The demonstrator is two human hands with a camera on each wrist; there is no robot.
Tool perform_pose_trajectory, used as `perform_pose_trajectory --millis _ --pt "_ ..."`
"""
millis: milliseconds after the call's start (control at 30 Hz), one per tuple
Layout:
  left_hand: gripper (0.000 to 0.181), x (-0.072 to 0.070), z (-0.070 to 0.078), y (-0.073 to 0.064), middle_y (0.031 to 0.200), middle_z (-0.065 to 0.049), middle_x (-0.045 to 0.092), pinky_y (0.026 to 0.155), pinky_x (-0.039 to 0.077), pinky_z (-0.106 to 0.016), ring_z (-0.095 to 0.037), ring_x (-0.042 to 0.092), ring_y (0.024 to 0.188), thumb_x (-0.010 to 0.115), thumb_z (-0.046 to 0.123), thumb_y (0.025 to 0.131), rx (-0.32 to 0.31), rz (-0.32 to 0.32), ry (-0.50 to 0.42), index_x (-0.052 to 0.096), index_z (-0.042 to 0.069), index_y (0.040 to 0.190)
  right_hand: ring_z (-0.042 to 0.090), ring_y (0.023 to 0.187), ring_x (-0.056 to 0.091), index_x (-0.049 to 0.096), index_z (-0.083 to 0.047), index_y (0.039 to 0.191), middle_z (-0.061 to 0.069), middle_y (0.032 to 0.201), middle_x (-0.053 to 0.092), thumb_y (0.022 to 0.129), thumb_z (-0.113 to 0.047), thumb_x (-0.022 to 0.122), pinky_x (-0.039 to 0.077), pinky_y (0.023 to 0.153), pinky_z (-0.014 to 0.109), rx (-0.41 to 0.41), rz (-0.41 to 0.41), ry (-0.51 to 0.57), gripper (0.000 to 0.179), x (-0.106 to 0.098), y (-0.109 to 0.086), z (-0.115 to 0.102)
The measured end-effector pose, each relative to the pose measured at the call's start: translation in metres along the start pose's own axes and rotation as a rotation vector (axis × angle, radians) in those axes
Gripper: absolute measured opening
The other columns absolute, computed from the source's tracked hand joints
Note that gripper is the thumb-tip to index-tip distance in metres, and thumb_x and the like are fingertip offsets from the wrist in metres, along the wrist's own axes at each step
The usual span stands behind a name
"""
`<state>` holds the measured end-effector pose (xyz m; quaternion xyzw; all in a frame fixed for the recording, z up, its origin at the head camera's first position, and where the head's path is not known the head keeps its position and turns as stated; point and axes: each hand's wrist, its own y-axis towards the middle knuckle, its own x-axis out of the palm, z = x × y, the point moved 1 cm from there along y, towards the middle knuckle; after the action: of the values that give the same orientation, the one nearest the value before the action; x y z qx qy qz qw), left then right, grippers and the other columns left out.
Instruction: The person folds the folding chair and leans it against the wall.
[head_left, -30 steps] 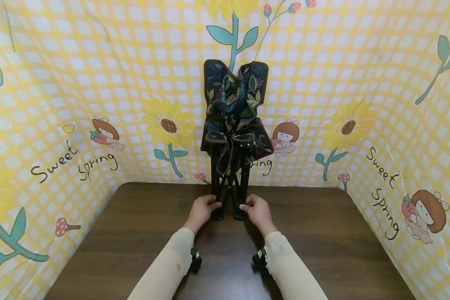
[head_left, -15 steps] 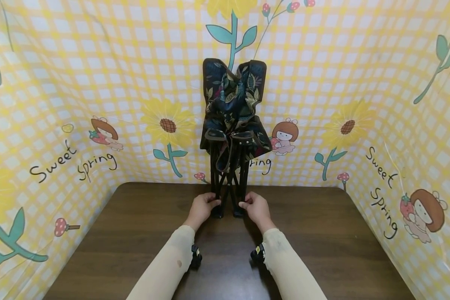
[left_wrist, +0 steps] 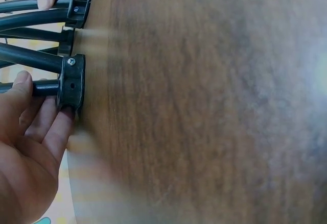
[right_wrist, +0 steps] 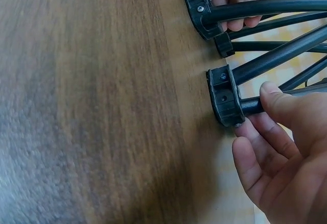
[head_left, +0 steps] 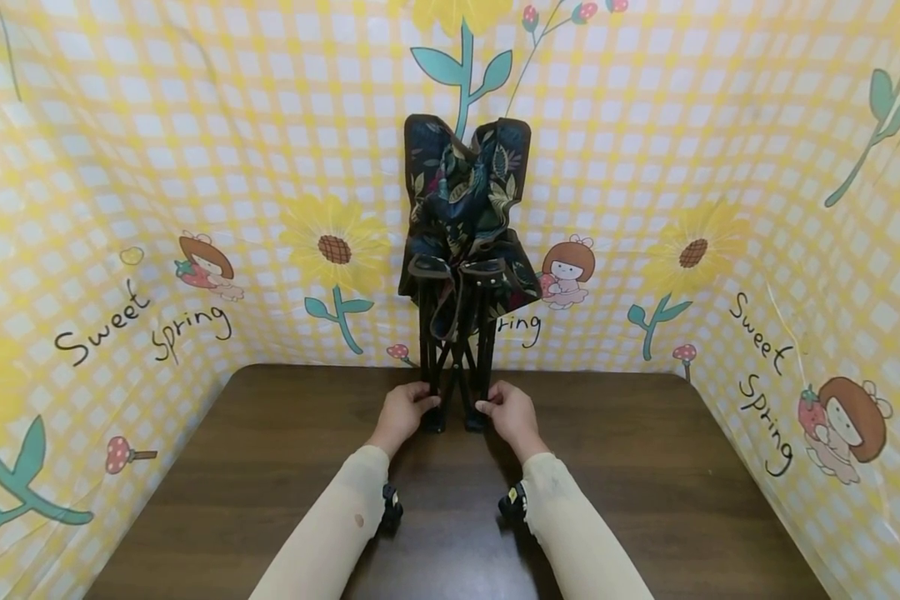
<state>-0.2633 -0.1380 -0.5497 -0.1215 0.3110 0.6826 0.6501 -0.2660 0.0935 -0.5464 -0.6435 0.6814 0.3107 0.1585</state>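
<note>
A folded camping chair (head_left: pixel 461 200) with dark leaf-patterned fabric stands upright near the table's far edge. Its black legs are drawn close together and cross in the middle. At the lower left, my left hand (head_left: pixel 402 414) pinches a front leg between thumb and fingers, just above its plastic foot (left_wrist: pixel 71 83). My right hand (head_left: pixel 516 416) grips the other front leg in the same way, by the right foot (right_wrist: pixel 224 96). Both wrist views show the thumbs on the tubes and the fingers beneath. The rear legs are mostly hidden in the head view.
The brown wooden table (head_left: pixel 450 517) lies under both forearms. A yellow checked cloth (head_left: pixel 270 150) with printed flowers and figures hangs behind the chair and along both sides. Each wrist carries a small black camera.
The head view has shifted very slightly, and the chair sits a touch higher in it. Both hands keep their hold on the legs.
</note>
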Motion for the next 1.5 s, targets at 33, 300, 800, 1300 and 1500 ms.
perform_pose_trajectory --millis 33,300,800,1300,1500 --pt "0.011 0.0 0.0 0.0 0.097 0.001 0.077 0.082 0.054 -0.036 -0.015 0.068 0.09 0.073 0.02 0.097 -0.002 -0.001 0.003 0.079 0.013 0.102 0.019 0.073 0.056 0.061 -0.016 0.086 -0.001 0.081 0.065 0.09 -0.027 0.081 0.046 0.067 0.033 0.003 -0.001 0.001 0.023 0.001 0.001 0.0" --pt "0.011 0.0 0.002 0.001 0.099 0.0 0.078 0.085 0.054 -0.039 -0.017 0.068 0.092 0.074 0.02 0.096 -0.015 0.0 0.0 0.079 0.013 0.103 0.018 0.073 0.056 0.062 -0.015 0.087 0.0 0.082 0.066 0.09 -0.027 0.081 0.047 0.067 0.033 -0.002 -0.006 -0.001 0.023 0.002 0.003 0.003" --pt "0.013 -0.003 0.003 0.009 0.099 -0.002 0.078 0.082 0.056 -0.041 -0.019 0.07 0.092 0.074 0.019 0.096 0.016 -0.002 0.053 0.078 0.01 0.103 0.019 0.074 0.056 0.061 -0.015 0.088 0.001 0.084 0.064 0.092 -0.027 0.079 0.046 0.066 0.034 0.012 -0.009 0.005 0.022 -0.001 0.005 -0.004" --pt "0.013 -0.003 0.003 0.012 0.101 -0.002 0.077 0.083 0.056 -0.041 -0.021 0.07 0.095 0.074 0.021 0.096 -0.003 -0.001 0.041 0.078 0.012 0.105 0.019 0.075 0.057 0.061 -0.016 0.089 0.0 0.085 0.065 0.092 -0.027 0.079 0.047 0.066 0.034 0.016 -0.002 0.013 0.021 0.001 0.008 -0.003" --pt "0.012 -0.001 0.001 0.011 0.098 -0.002 0.078 0.081 0.056 -0.04 -0.019 0.07 0.091 0.075 0.02 0.095 0.009 0.006 0.042 0.078 0.012 0.103 0.02 0.074 0.056 0.061 -0.016 0.088 0.002 0.084 0.064 0.093 -0.026 0.078 0.046 0.066 0.034 0.033 -0.01 0.004 0.021 0.003 0.008 -0.002"
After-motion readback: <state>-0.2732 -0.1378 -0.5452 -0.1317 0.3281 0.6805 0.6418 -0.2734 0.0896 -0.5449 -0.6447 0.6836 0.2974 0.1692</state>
